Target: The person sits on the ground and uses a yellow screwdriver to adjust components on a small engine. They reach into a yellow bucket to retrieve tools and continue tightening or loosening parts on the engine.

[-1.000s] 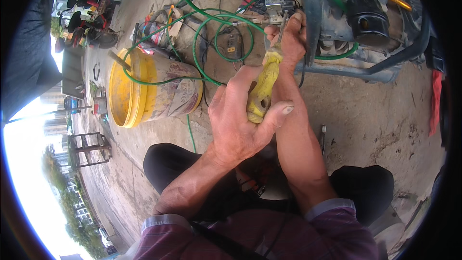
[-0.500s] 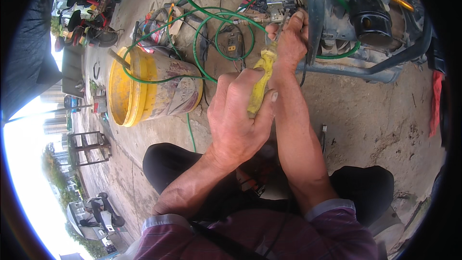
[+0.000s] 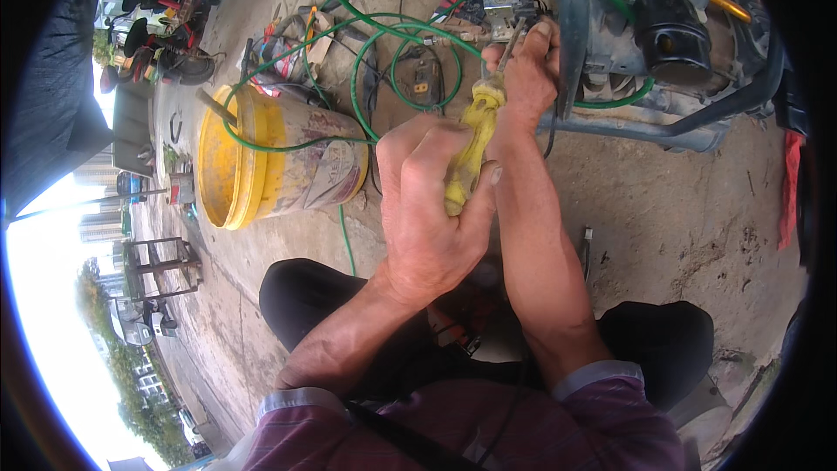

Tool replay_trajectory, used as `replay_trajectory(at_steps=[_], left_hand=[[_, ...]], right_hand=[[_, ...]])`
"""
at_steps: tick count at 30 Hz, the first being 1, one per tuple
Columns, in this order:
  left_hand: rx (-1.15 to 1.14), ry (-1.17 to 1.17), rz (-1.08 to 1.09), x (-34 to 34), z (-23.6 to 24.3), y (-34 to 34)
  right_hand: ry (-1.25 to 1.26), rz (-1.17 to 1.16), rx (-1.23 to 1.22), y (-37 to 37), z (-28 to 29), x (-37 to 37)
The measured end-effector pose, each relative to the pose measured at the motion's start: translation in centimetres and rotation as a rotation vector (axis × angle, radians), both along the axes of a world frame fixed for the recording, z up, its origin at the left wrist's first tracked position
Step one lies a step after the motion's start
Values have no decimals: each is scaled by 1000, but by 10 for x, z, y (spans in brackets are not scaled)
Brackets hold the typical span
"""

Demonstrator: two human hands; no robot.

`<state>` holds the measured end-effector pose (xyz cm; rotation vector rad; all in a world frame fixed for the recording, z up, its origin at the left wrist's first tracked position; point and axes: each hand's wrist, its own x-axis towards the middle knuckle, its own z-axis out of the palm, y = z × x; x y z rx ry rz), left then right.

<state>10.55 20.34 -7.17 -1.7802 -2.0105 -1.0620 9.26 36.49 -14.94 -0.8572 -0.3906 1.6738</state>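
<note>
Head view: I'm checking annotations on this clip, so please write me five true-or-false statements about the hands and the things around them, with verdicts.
1. The left hand grips the handle of a yellow-handled tool. True.
2. The right hand holds the rim of a bucket. False: it is up by the metal shaft of the tool.
3. The green hose crosses in front of the yellow bucket. True.
4. The black cylinder is to the left of both hands in the picture. False: it is to their right, by the machine.
5. A long red strip shows near the right edge of the view. True.
</note>
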Motion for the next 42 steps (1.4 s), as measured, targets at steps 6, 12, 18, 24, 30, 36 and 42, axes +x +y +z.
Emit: replay_trajectory(at_steps=[6, 12, 18, 24, 30, 36, 42], left_hand=[[-68, -166, -27, 5, 7, -7], [-17, 1, -41, 2, -4, -4], [-56, -102, -15, 6, 4, -4], [-112, -23, -28, 2, 1, -8], [-34, 20, -34, -5, -2, -4], [-26, -201, -67, 1, 4, -4], [-126, 37, 9, -1, 2, -7]], right_hand=[[6, -31, 22, 3, -6, -5], [-8, -12, 62, 9, -15, -5], [-18, 0, 56, 6, -13, -2], [-23, -4, 82, 6, -16, -5], [1, -43, 31, -2, 3, -1], [-15, -24, 44, 1, -1, -2], [-1, -45, 36, 2, -3, -5]])
